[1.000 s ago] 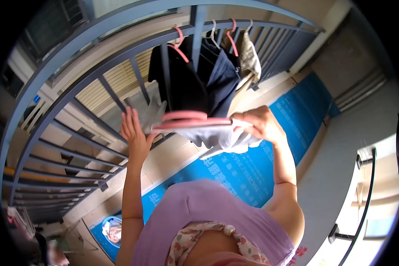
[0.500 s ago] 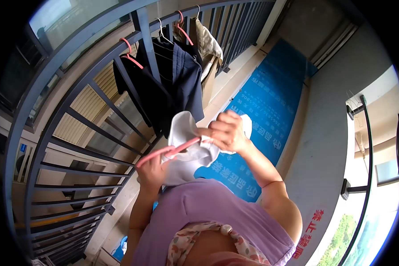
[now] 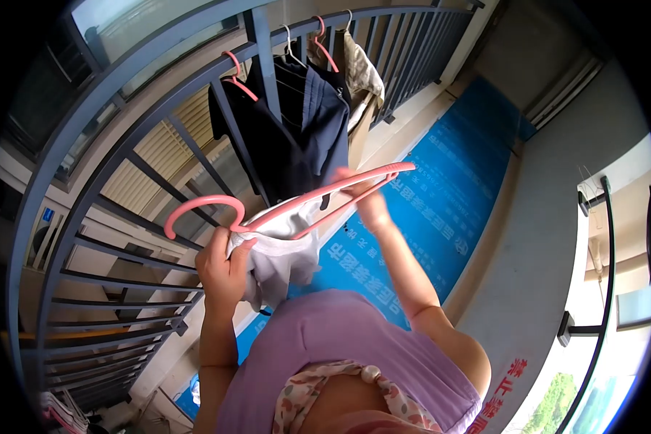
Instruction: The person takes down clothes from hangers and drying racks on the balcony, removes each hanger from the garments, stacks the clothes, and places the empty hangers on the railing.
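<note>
My left hand [image 3: 224, 265] is closed around the neck of a pink clothes hanger [image 3: 318, 189] and the edge of a white garment [image 3: 286, 254]. The hanger's hook points left, above that hand. The garment drapes from the hanger's left part, while the right arm of the hanger sticks out bare. Behind that bare arm is my right hand [image 3: 362, 199], smeared by motion and partly covered by the hanger. Whether its fingers grip anything does not show.
Dark clothes [image 3: 286, 123] and a beige garment [image 3: 365, 79] hang on hangers from the grey metal railing [image 3: 148, 181]. Blue printed sheeting [image 3: 441, 188] covers the floor. A wall with red lettering and a window [image 3: 593, 318] with a dark bar are at right.
The hanger has tilted up, and its right arm now shows outside the white garment. My right hand has moved up and away from the cloth. The camera view has shifted slightly.
</note>
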{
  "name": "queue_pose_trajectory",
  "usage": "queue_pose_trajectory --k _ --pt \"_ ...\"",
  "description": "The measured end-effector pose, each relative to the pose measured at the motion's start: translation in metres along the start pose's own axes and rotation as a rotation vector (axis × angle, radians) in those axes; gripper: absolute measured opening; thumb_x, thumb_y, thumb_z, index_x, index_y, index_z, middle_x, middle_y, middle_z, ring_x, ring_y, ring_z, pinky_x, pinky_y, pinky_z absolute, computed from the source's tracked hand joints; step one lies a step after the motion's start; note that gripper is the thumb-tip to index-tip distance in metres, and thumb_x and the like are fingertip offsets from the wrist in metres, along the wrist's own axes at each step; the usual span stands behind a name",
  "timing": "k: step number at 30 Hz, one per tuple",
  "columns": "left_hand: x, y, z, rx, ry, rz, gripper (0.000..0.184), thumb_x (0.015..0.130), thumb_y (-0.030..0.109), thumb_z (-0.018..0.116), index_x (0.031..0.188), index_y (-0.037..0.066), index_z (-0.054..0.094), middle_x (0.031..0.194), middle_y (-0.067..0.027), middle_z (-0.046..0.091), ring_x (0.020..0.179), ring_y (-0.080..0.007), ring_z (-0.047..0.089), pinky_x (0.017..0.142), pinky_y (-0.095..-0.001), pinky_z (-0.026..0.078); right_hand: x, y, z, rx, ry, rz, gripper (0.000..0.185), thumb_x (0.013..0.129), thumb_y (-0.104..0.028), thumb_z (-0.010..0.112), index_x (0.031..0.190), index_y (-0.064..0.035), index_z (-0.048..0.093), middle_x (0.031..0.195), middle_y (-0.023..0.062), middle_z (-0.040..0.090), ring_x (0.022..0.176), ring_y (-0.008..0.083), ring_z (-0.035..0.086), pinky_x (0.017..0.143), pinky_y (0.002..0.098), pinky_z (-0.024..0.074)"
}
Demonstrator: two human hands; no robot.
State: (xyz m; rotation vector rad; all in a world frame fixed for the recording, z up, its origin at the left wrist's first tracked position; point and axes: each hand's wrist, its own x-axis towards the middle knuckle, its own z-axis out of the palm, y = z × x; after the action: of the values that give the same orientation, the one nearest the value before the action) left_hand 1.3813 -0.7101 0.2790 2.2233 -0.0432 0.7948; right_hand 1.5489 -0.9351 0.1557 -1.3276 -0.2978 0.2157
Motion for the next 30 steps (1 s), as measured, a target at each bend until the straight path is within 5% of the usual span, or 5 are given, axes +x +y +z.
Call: queue_pose_trajectory --k 3,6,8,18,30 --pt "-0.001 -0.001 -0.015 0.006 -0.027 -0.023 0.016 0.077 0.014 0.059 0.079 0.001 0.051 0.059 -0.0153 0.048 0.05 -0.033 0.046 0.046 -0.0353 0.035 0.007 -0.059 -0.03 0.05 0.257 -0.399 0.055 0.088 -0.046 0.027 0.115 -0.002 0.046 0.102 0.0141 0.056 0.083 0.0225 0.056 0.082 0.0357 0.0399" --pt "-0.005 -0.003 -0.014 0.046 -0.149 0.026 0.016 0.08 0.016 0.055 0.083 0.001 0.052 0.062 -0.0157 0.05 0.053 -0.0336 0.048 0.047 -0.036 0.036 -0.008 -0.112 -0.006 -0.377 -0.293 -0.718 0.055 0.082 -0.049 0.044 0.113 -0.003 0.049 0.106 0.0127 0.055 0.086 0.0227 0.057 0.075 0.0361 0.0443" --pt "-0.01 -0.009 -0.017 0.072 -0.123 0.043 0.02 0.083 0.019 0.05 0.086 0.0 0.053 0.064 -0.0153 0.051 0.054 -0.0332 0.05 0.047 -0.0363 0.036 -0.021 -0.13 0.018 -0.906 -0.494 -0.593 0.028 0.071 -0.018 0.065 0.098 -0.0106 0.06 0.076 0.0065 0.063 0.065 0.0211 0.061 0.055 0.0276 0.0461" --pt "-0.028 -0.042 -0.034 0.047 0.21 0.244 0.022 0.082 0.015 0.045 0.085 -0.003 0.057 0.066 -0.0139 0.055 0.055 -0.0281 0.053 0.05 -0.0338 0.039 -0.059 -0.124 0.094 -1.225 -0.305 -0.98 0.026 0.069 -0.031 0.062 0.08 -0.0091 0.054 0.064 0.0019 0.05 0.052 0.0173 0.052 0.044 0.0291 0.0413" --pt "-0.049 -0.074 -0.053 -0.133 0.045 0.213 0.022 0.076 0.012 0.051 0.088 -0.002 0.062 0.076 -0.0134 0.063 0.056 -0.0235 0.056 0.05 -0.0299 0.041 -0.069 -0.128 0.119 -1.328 -0.171 -1.078 0.02 0.071 -0.034 0.061 0.074 -0.0145 0.062 0.055 -0.0025 0.042 0.042 0.0114 0.04 0.037 0.0247 0.0286"
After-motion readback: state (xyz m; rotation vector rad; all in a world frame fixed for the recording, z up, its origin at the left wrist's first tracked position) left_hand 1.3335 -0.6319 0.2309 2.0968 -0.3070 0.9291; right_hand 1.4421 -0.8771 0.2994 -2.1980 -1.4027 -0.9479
